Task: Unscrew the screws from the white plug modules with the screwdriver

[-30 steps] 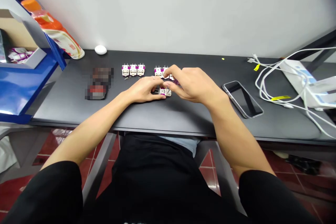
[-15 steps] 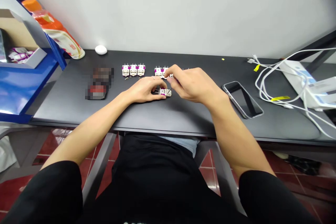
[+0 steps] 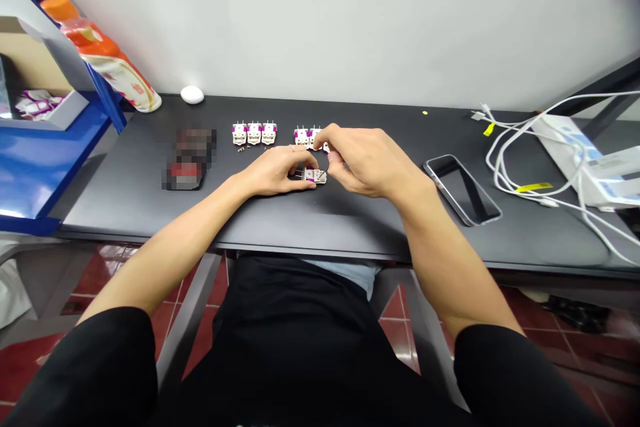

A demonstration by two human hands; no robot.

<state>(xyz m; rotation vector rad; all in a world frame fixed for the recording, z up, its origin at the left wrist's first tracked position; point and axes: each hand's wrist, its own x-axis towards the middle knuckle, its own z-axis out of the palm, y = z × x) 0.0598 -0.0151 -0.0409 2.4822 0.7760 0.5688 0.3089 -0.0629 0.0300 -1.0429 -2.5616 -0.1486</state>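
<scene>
Can see only a short length of slim dark metal shaft [image 3: 324, 173], gripped in the right hand [image 3: 367, 160], and only part of the row of white-and-purple plastic modules [image 3: 301, 138] behind it. Pinching a small rectangular white-and-purple plastic block [image 3: 309, 175] in the left hand [image 3: 273, 171], at the counter [image 3: 290, 220], just left of the right hand.

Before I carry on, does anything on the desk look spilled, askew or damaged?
Small loose bits lie scattered in front of the three white-and-purple parts, and white cable sprawls in untidy loops at right. No clear damage shows.
</scene>
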